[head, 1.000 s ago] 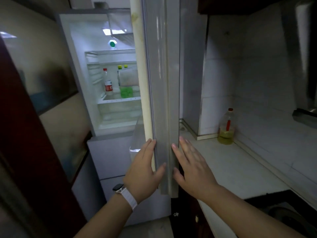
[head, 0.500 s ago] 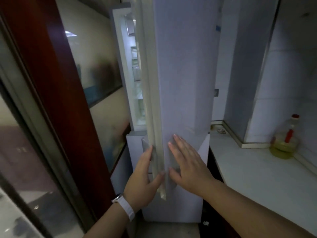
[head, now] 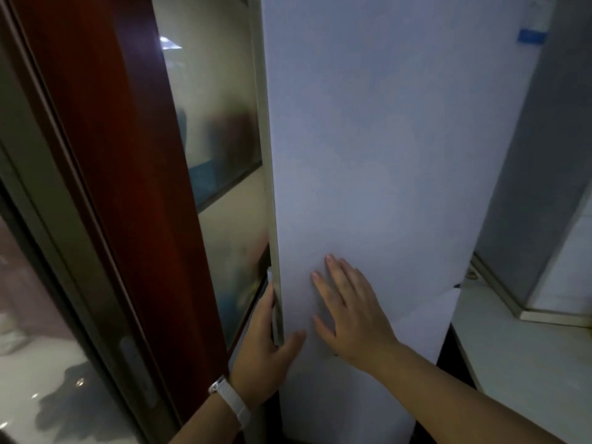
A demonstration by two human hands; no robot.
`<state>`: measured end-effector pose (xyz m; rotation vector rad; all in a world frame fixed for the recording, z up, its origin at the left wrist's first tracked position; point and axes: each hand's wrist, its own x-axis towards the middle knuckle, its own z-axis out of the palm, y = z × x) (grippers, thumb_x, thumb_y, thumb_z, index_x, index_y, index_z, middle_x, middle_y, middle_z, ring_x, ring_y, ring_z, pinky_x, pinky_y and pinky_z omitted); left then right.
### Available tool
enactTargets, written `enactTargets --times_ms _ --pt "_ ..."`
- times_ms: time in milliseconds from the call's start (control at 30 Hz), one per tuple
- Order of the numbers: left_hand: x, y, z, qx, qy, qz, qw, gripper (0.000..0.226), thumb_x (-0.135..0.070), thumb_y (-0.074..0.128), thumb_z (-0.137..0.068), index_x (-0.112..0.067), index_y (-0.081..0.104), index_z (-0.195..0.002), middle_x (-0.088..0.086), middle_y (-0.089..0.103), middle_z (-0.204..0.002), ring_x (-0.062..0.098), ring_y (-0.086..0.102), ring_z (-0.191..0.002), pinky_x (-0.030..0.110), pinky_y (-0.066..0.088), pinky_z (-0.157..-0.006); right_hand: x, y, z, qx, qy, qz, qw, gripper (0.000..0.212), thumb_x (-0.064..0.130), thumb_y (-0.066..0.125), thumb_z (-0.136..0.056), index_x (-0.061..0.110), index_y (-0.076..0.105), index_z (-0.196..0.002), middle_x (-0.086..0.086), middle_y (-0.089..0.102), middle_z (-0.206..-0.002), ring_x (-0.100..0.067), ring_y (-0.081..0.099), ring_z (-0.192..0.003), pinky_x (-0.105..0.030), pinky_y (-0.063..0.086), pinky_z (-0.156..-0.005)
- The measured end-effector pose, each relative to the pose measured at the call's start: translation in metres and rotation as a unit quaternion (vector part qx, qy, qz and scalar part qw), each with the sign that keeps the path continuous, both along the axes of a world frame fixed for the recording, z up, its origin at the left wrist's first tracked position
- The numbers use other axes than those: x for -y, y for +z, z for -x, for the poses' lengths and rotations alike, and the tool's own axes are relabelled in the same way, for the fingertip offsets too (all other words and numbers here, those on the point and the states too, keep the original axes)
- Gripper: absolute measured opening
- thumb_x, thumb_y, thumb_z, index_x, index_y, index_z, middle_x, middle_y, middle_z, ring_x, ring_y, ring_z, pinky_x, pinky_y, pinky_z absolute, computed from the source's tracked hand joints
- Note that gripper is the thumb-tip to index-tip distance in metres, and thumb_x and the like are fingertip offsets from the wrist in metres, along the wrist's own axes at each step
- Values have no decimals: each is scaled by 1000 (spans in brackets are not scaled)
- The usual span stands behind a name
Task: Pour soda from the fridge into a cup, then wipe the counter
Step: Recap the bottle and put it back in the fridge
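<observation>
The white fridge door (head: 384,155) fills the middle of the head view and hides the fridge's inside. My left hand (head: 262,347), with a white watch on the wrist, wraps around the door's left edge, thumb on the front face. My right hand (head: 349,309) lies flat on the door's front, fingers spread and pointing up. No soda bottle and no cup shows.
A red-framed glass door (head: 128,187) stands close on the left, with a frosted pane behind it. The white counter (head: 525,363) runs along the right, beside a grey wall column (head: 544,187).
The fridge door has swung from wide open to nearly flat against the fridge, hiding the shelves and bottle. Both hands stayed on its lower edge. The view turned left; the oil bottle left the frame.
</observation>
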<state>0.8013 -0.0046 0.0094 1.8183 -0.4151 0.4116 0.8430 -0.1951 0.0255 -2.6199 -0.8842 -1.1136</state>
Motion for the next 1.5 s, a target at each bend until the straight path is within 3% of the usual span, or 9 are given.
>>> enactTargets --times_ms 133,267,400,567,833,1067,1267,1400,1500 --pt "-22 -4 -42 -19 -31 36 999 85 -33 70 -85 -62 19 -146 -28 39 -151 1 40 -140 21 40 -110 -25 -3 -39 1 -22 15 1000 74 41 55 -85 14 29 -149 -16 26 -157 -39 34 -140 -59 34 -109" --pt "-40 -17 -85 -81 -37 92 992 98 -37 73 -79 -48 10 -154 -17 38 -156 6 42 -140 40 44 -111 -44 -3 -72 -14 -40 43 998 83 40 65 -80 15 29 -150 -15 23 -159 -37 25 -144 -58 26 -114" --pt "-42 -15 -128 -70 -31 114 991 84 -26 70 -82 -52 25 -149 -22 49 -145 5 51 -132 30 51 -102 -53 5 -96 -39 -59 56 996 85 35 72 -76 15 32 -149 -15 25 -159 -38 28 -143 -58 24 -113" --pt "-38 -16 -176 -65 18 156 985 85 -22 70 -80 -36 28 -152 -9 52 -146 12 54 -130 53 43 -110 -47 23 -127 -64 -99 78 990 81 29 74 -71 12 45 -145 -19 29 -157 -41 34 -141 -60 28 -111" --pt "-31 -21 -221 -53 73 167 982 77 -42 71 -72 -75 28 -127 -32 50 -134 0 55 -121 44 51 -102 -31 21 -168 -41 -99 90 990 76 25 65 -75 14 43 -146 -17 26 -159 -38 29 -144 -57 23 -114" --pt "-30 -30 -252 -11 124 145 982 85 -62 77 -71 -63 25 -138 -47 45 -129 -15 51 -118 3 48 -81 -26 -3 -208 51 -84 86 991 78 28 53 -76 17 33 -151 -11 17 -162 -36 21 -146 -56 12 -117" --pt "-30 -32 -284 13 168 92 981 83 -36 83 -75 -64 31 -134 -46 47 -127 -16 51 -117 5 47 -86 -21 -16 -245 108 -44 81 990 72 26 57 -74 13 46 -144 -11 26 -159 -35 24 -146 -55 9 -118" --pt "-30 -31 -305 0 174 77 982 87 -35 84 -74 -30 36 -146 -4 55 -139 19 56 -124 48 53 -98 -17 -16 -265 108 -33 86 990 65 23 59 -73 11 54 -137 -14 31 -157 -34 24 -147 -55 11 -118" --pt "-24 -27 -320 -9 176 86 981 87 -33 86 -73 -21 39 -145 7 55 -137 28 56 -124 58 51 -97 -15 -19 -278 110 -38 94 989 66 23 59 -73 11 52 -138 -14 26 -159 -33 19 -148 -53 11 -119"
